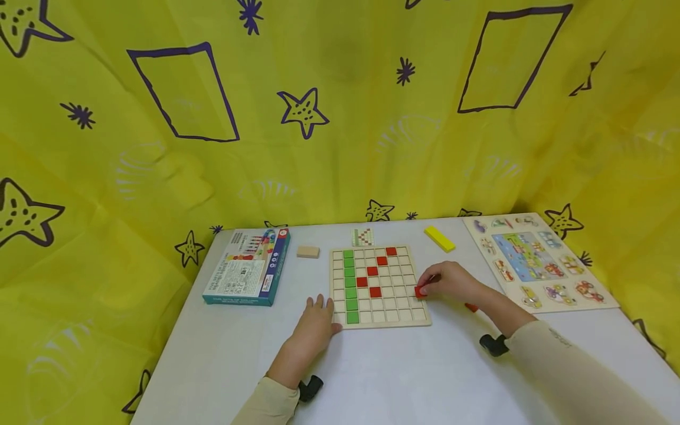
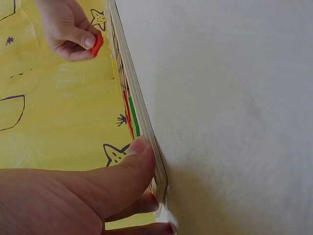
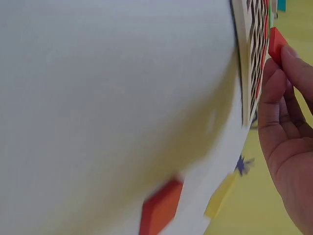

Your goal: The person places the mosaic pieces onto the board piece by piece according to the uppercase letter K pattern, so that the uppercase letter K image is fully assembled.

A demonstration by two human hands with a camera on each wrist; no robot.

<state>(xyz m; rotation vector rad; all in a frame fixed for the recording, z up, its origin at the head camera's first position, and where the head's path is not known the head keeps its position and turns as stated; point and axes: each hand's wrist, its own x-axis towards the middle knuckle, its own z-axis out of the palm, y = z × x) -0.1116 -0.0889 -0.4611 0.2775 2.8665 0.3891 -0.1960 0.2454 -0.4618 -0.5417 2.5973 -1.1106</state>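
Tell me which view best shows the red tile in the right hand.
The right wrist view: the red tile fills the frame, pinched by the right hand. The head view shows it small at the grid board's right edge; the left wrist view shows it distant, at the frame's top.

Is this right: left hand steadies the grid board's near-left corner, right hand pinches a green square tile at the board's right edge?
Not quite. The tile pinched by the right hand is red, not green; the head view and both wrist views show it. The rest holds: the left hand steadies the grid board at its near-left corner, and the tile is at the board's right edge.
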